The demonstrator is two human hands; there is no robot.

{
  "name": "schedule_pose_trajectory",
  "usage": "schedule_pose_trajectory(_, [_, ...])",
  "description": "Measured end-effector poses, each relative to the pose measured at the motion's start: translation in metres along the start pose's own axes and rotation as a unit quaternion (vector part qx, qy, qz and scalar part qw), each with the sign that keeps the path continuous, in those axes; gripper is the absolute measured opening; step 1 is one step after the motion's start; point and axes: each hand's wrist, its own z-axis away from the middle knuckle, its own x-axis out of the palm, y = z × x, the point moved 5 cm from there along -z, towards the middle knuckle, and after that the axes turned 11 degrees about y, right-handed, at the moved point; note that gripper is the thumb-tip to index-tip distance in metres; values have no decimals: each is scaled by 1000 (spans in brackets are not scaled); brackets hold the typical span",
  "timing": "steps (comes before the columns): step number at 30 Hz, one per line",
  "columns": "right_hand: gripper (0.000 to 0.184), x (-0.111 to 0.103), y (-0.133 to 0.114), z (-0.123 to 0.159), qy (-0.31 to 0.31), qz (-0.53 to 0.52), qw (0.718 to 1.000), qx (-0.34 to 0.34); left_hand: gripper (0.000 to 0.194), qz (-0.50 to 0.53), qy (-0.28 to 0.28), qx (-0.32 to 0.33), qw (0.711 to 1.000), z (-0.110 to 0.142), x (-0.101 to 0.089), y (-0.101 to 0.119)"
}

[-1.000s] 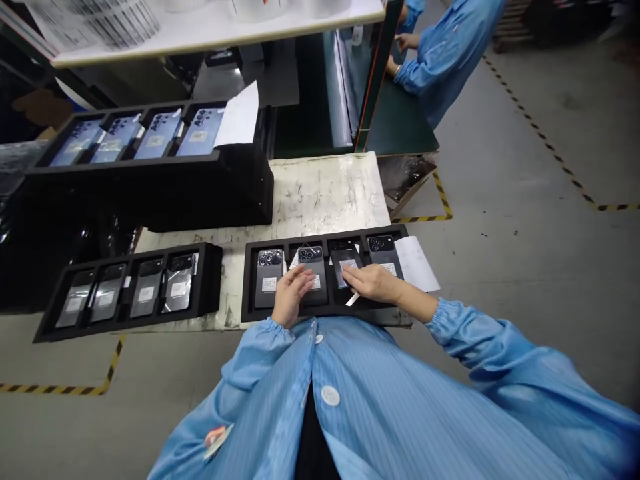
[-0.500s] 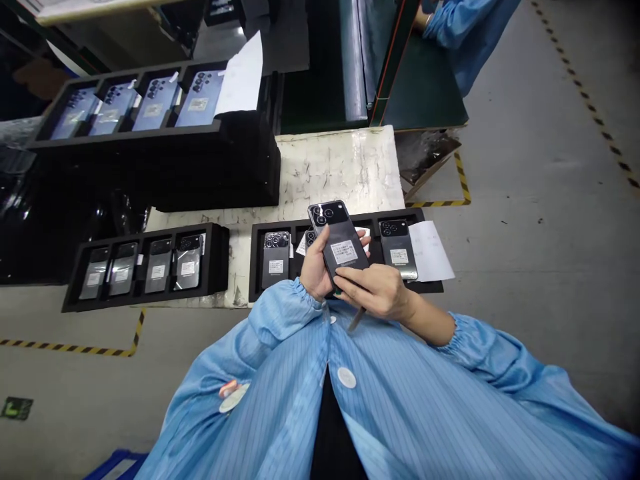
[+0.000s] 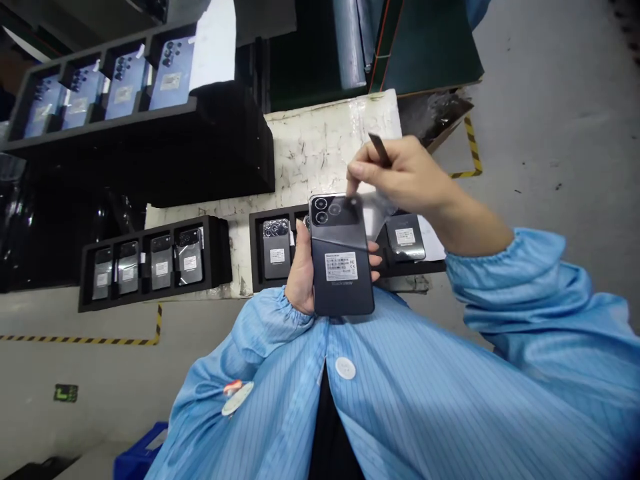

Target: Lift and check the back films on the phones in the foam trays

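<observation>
A dark grey phone [image 3: 343, 287] lies back up in my left hand [image 3: 301, 270], whose thumb is along one edge and whose fingertips show past the other. A white label sits on its back, and round lenses are at its top. My right hand [image 3: 395, 170] is closed above the camera end, pinching a clear film [image 3: 376, 212] that is partly lifted off the phone's back. A thin dark flat stick [image 3: 380, 150] is also held between the right hand's fingers. Behind the phone, a black foam tray [image 3: 256, 250] holds similar phones; part of it is hidden by my hands.
To the left is a second black tray [image 3: 86, 293] of grey phones. Behind it stands a tall stack of black trays [image 3: 225, 153] with blue phones on top and a white paper sheet [image 3: 214, 47]. A worn white board [image 3: 320, 143] lies under the front trays.
My right hand has moved from the phone's lower end up to its camera end, drawing the clear film up. The left hand still holds the phone. The view has shifted slightly.
</observation>
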Motion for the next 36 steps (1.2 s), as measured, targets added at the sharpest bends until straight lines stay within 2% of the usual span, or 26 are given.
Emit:
schedule_pose_trajectory(3, [26, 3, 19, -13, -33, -77, 995, 59, 110, -8, -2, -39, 999, 7, 1, -4])
schedule_pose_trajectory(6, [24, 9, 42, -15, -18, -145, 983, 113, 113, 3, 6, -60, 998, 9, 4, -6])
schedule_pose_trajectory(10, [24, 14, 60, -13, -17, -181, 975, 130, 111, 2, 15, -63, 998, 8, 5, -7])
schedule_pose_trajectory(14, [25, 13, 59, -10, -45, -173, 977, 113, 109, -3, 26, -62, 998, 5, 7, -7])
schedule_pose_trajectory(18, [23, 7, 64, -7, -1, -162, 975, 153, 108, 0, 42, -46, 998, 1, 8, -6])
schedule_pose_trajectory(21, [20, 7, 65, -4, 13, -203, 965, 168, 106, 1, 41, -49, 998, -1, 8, -7])
schedule_pose_trajectory(26, [26, 14, 36, 13, -81, -226, 959, 151, 98, 16, 35, -36, 999, -11, 3, -8])
schedule_pose_trajectory(28, [34, 14, 20, 30, -141, -208, 958, 135, 86, 23, 49, -13, 998, -21, -5, -6])
schedule_pose_trajectory(30, [40, 7, 15, 51, -181, -166, 963, 114, 58, 18, 83, 10, 996, -35, -17, -6])
schedule_pose_trajectory(32, [39, -9, 31, 74, -162, -48, 980, 107, 32, -19, 130, 18, 991, -52, -33, -11])
schedule_pose_trajectory(33, [35, -20, 46, 86, -138, 48, 983, 111, 30, -48, 156, 26, 986, -61, -41, -14])
schedule_pose_trajectory(34, [30, -31, 63, 99, -116, 167, 972, 117, 32, -76, 178, 37, 980, -70, -47, -17])
schedule_pose_trajectory(35, [26, -39, 80, 113, -113, 290, 943, 118, 34, -98, 197, 50, 974, -80, -53, -21])
schedule_pose_trajectory(36, [25, -42, 97, 127, -138, 389, 903, 120, 34, -110, 216, 70, 968, -89, -58, -24])
